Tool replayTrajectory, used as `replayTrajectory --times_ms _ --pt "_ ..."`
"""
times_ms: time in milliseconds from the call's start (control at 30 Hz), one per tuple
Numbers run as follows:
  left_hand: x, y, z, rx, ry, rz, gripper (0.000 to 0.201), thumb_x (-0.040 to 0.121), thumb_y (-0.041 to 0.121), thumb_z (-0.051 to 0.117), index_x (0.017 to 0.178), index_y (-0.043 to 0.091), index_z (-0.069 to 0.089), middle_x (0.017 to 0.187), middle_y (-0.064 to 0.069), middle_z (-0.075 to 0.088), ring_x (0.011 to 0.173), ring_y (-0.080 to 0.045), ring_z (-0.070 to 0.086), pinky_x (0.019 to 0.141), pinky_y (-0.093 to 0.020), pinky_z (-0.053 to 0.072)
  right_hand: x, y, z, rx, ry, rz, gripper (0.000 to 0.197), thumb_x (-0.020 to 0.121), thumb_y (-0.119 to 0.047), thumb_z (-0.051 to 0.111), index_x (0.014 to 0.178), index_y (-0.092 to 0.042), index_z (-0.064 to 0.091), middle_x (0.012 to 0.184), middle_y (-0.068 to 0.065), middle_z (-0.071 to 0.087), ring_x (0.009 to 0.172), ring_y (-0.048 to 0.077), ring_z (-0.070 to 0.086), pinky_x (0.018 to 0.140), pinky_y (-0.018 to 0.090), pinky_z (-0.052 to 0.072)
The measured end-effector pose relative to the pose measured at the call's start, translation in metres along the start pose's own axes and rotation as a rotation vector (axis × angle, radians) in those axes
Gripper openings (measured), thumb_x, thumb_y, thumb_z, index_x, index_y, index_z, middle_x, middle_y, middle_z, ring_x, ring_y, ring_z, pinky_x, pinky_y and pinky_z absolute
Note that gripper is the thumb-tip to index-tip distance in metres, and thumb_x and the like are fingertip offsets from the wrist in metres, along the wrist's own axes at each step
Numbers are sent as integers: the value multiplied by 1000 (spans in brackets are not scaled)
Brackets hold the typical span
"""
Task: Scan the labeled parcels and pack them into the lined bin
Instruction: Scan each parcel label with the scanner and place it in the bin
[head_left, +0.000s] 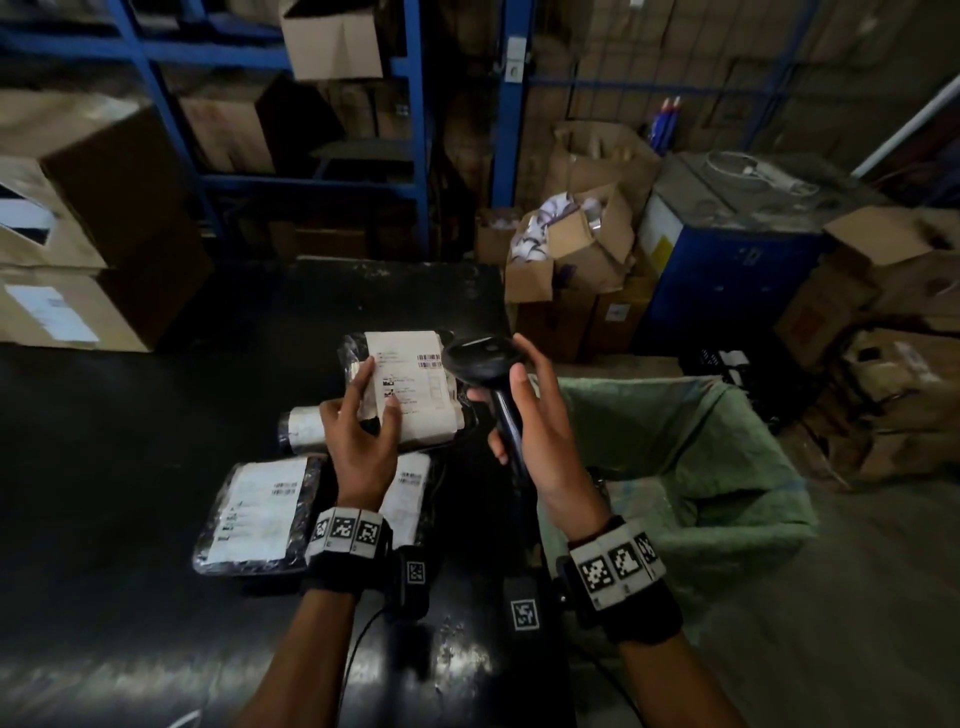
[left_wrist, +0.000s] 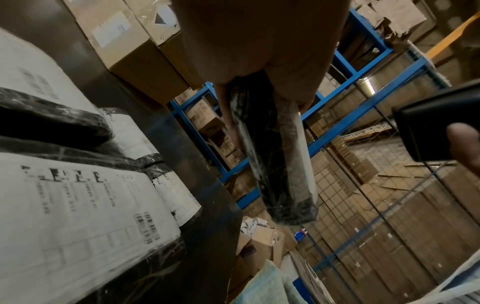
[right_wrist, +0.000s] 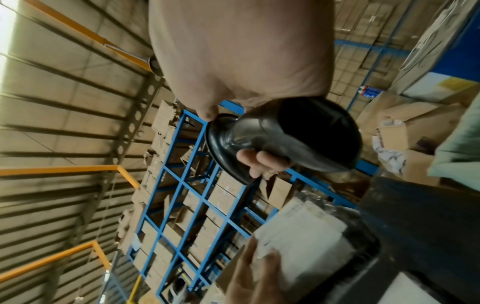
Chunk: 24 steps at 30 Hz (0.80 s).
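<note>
My left hand (head_left: 363, 415) grips a black plastic-wrapped parcel (head_left: 410, 379) with a white barcode label, lifted above the black table (head_left: 130, 441). Seen edge-on, this parcel (left_wrist: 280, 164) hangs from my fingers in the left wrist view. My right hand (head_left: 524, 415) holds a black handheld scanner (head_left: 485, 364), head turned toward the label, just right of the parcel. The scanner (right_wrist: 285, 139) fills the right wrist view above the held parcel (right_wrist: 306, 242). Three more labeled parcels lie on the table: a large flat one (head_left: 260, 514), a rolled one (head_left: 304, 423) and one (head_left: 410, 493) partly behind my left wrist. The green-lined bin (head_left: 691, 467) stands right of the table.
Cardboard boxes (head_left: 78, 234) are stacked at the table's left rear. Blue shelving (head_left: 322, 130) with cartons stands behind. Open boxes (head_left: 582, 249), a blue machine (head_left: 737, 249) and more cartons (head_left: 893, 338) crowd the floor beyond the bin.
</note>
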<state>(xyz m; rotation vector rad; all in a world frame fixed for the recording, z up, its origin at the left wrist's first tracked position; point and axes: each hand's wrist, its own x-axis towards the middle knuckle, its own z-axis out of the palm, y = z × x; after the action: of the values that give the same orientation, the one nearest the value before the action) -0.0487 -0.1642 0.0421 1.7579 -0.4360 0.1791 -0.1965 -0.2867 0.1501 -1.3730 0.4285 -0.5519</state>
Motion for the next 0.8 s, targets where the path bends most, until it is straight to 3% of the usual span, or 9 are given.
replayTrajectory --times_ms 67,133,233,367,467,533,700,800 --pt "-1 4 2 3 19 8 55 98 21 69 150 27 53 117 -12 44 107 -19 54 102 -29 47 0 -6 4 -4 -12 -11 44 97 -51 45 139 -43 41 109 7 72 90 52 62 54 37 45" --pt "-4 4 4 1 40 15 55 97 21 69 149 28 53 117 -13 44 107 -20 55 99 -15 44 -2 -7 8 -4 -31 -18 49 93 -55 46 140 -42 41 107 10 73 81 37 64 54 35 44" --pt "-14 6 6 -18 72 24 55 97 21 69 149 28 53 115 -14 45 105 -20 55 94 4 35 -4 -2 12 3 -55 -29 52 89 -58 47 139 -44 42 102 10 74 69 31 57 55 35 43" --pt "-24 7 6 -26 104 59 57 93 40 65 149 29 55 113 -11 47 102 -18 56 97 3 36 -8 4 17 37 -62 -34 51 91 -49 47 140 -37 43 99 13 73 66 12 64 50 31 43" --pt "-27 8 7 -28 117 70 61 91 46 60 149 31 54 112 -9 46 101 -16 56 97 1 37 -11 7 21 35 -57 -33 50 91 -46 49 140 -35 44 98 8 75 76 17 68 48 31 43" --pt "-27 11 7 -26 125 72 59 92 41 62 149 29 54 111 -9 46 101 -17 56 97 2 36 -13 8 22 26 -47 -32 51 91 -47 50 140 -36 44 102 10 74 82 19 70 47 30 44" --pt "-30 16 7 -39 109 86 57 96 26 70 150 27 53 113 -9 46 105 -19 57 98 1 38 -19 9 19 20 -48 -17 49 91 -49 49 139 -40 44 100 15 73 71 21 66 48 30 43" --pt "-32 20 5 -34 107 77 58 96 22 72 150 27 53 114 -12 47 105 -21 57 96 2 37 -21 9 19 36 -40 -15 48 93 -48 48 140 -38 44 103 11 73 81 25 68 48 30 42"
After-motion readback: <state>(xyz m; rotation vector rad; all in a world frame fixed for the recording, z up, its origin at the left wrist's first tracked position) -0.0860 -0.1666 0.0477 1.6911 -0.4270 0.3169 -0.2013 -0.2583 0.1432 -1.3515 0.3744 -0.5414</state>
